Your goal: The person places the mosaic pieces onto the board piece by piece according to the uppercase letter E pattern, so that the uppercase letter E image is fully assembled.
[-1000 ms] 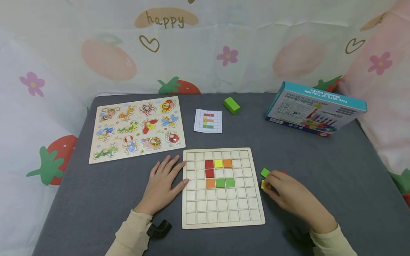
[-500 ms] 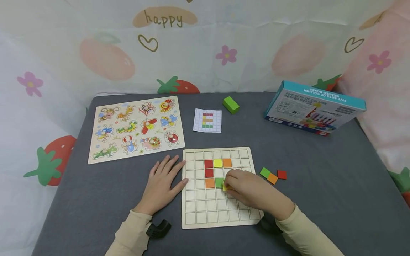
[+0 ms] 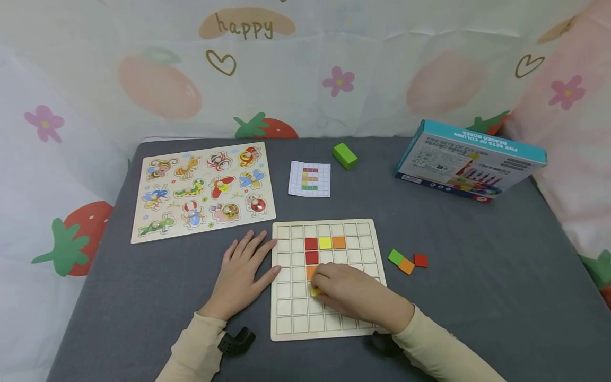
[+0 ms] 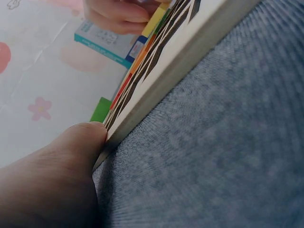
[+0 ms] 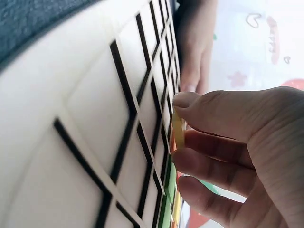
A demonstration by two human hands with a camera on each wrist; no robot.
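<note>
My right hand (image 3: 350, 294) is over the wooden grid board (image 3: 292, 322), pinching a yellow square tile (image 5: 178, 129) between thumb and fingertips. The tile is close over a square just below an orange tile (image 3: 310, 272). My left hand (image 3: 243, 278) lies spread with straight fingers, its fingertips at the board's left edge. Two red tiles, a yellow tile (image 3: 325, 242) and another orange tile (image 3: 339, 242) sit in the grid above. Green tiles (image 5: 166, 190) show in the right wrist view; in the head view the right hand hides them.
Loose green (image 3: 395, 257), orange (image 3: 406, 266) and red (image 3: 420, 260) tiles lie right of the board. Behind it are a pattern card (image 3: 309, 179) and a green block (image 3: 345, 156). An insect puzzle (image 3: 205, 193) lies at left, a toy box (image 3: 470, 162) at back right.
My right hand has carried the yellow tile from the loose tiles at right, leftward across the board to below the orange tile. My left hand has stayed at the board's edge.
</note>
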